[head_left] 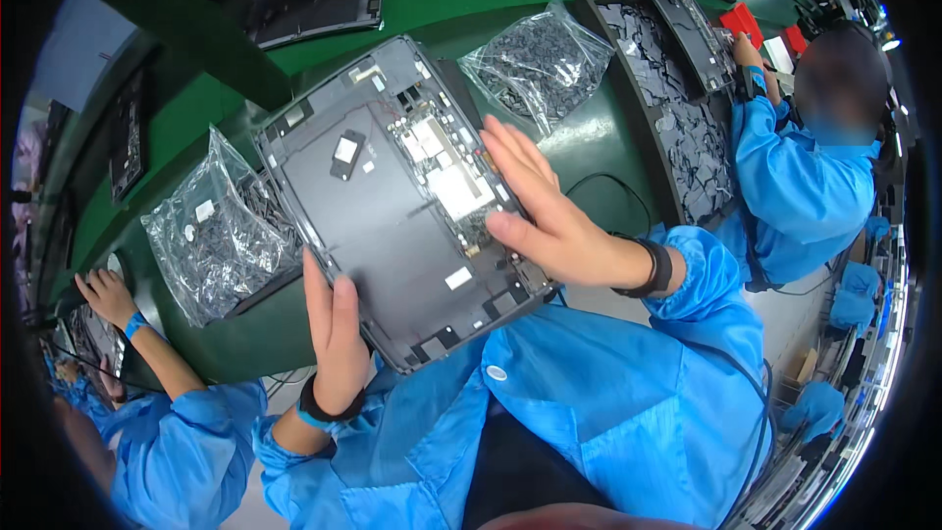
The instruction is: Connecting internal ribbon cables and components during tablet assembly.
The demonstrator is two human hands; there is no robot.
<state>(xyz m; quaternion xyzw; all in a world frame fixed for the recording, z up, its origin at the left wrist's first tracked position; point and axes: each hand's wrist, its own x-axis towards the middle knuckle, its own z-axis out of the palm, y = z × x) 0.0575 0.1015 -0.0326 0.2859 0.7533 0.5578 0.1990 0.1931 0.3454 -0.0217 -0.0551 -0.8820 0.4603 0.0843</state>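
Both my hands hold an opened tablet-like device casing (343, 221), tilted above the near edge of the bench. Its inside faces up and shows a circuit board (459, 191) with silvery shields along the right side. A small black piece with a white label (346, 152) lies on the dark inner panel. My left hand (334, 334) grips the lower left edge, its thumb along the side. From the right, my right hand (549, 221) grips the opposite edge, thumb over the board and fingers stretched along the rim. Its fingertips underneath, if any, are hidden.
Clear bags of small black parts lie left (221, 236) and right (540, 59) on the green bench (608, 157). A dark tray (648, 142) of black pieces stands right. Co-workers sit at right (805, 172) and left (182, 451). A green post (186, 29) rises behind.
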